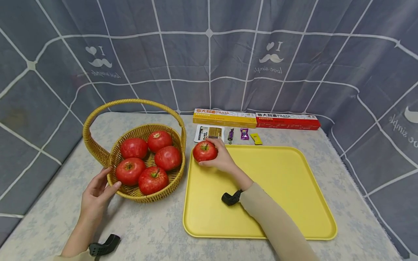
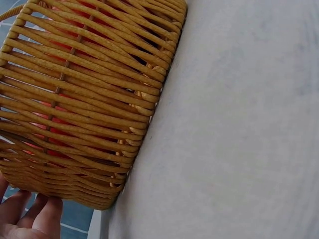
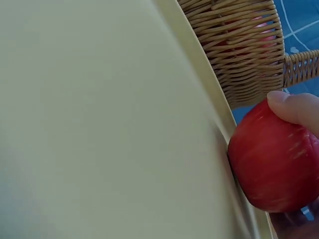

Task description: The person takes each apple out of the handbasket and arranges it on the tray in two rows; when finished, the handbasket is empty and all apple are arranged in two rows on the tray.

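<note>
Near the back left corner of a yellow tray, my right hand grips a red apple between thumb and fingers. In the right wrist view the apple is against or just over the tray's edge; contact is hard to tell. A wicker basket with a tall handle stands to the left, holding several red apples. My left hand touches the basket's near left side, thumb and fingers spread apart. In the left wrist view, its fingertips rest against the woven outer wall.
Behind the tray lie a white packet, two purple-wrapped candies and a yellow-wrapped one. A yellow pasta box and a red pasta box line the back edge. A grey-blue curtain surrounds the table.
</note>
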Motion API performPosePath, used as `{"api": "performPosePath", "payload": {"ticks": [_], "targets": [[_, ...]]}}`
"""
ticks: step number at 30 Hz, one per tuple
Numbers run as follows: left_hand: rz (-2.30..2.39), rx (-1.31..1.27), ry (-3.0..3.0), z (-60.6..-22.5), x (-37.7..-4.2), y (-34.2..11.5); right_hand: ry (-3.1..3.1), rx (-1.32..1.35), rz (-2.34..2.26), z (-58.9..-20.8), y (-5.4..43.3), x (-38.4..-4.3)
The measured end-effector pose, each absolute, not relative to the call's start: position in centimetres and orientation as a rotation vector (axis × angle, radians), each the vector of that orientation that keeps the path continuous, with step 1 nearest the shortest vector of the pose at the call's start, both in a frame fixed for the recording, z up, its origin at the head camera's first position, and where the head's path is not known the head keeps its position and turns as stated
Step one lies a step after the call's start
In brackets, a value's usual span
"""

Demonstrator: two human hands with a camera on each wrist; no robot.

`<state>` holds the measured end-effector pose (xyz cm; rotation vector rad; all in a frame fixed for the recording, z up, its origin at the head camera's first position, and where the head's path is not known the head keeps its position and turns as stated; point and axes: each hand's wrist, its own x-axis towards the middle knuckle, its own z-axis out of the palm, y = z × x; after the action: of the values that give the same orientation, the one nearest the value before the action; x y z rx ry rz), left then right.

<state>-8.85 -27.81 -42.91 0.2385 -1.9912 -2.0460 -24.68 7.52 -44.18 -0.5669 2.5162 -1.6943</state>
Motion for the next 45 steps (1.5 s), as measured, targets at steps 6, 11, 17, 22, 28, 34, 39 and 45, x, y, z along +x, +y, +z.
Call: {"api": "performPosePath", "payload": {"ticks": [6,11,17,22,28,34,39,45], "targets": [[-2.041,0.241,-1.992,-42.9,-8.9,-27.8,2.516,-0.512,-1.703,-44.3,7.5,-24.6],[-2.043,0.235,-1.995,-42.8,-8.9,-27.8,2.558,-0.474,-1.634,-44.0,7.5,-24.6],[-2.048,0.238,-1.998,-42.8,-8.9,-27.8,2.721,-0.617,-1.685,-42.0,7.2,-23.6],[-2.044,0.253,-2.010,-42.8,-8.9,-27.9,2.625,-0.924,-1.968,-38.5,6.0,-20.9],[-2.051,0.247,-2.012,-42.9,-8.9,-27.9,2.358,-1.152,-1.876,-35.5,3.5,-18.1],[-2.046,0.256,-2.017,-42.9,-8.9,-27.9,2.288,-1.195,-1.549,-36.9,0.8,-19.0],[-2.059,0.215,-1.999,-43.0,-8.8,-27.8,2.314,-1.294,-1.307,-37.4,-1.0,-19.2],[-2.065,0.197,-1.998,-42.9,-8.7,-27.9,2.328,-1.368,-1.061,-37.7,-2.5,-19.3]]}}
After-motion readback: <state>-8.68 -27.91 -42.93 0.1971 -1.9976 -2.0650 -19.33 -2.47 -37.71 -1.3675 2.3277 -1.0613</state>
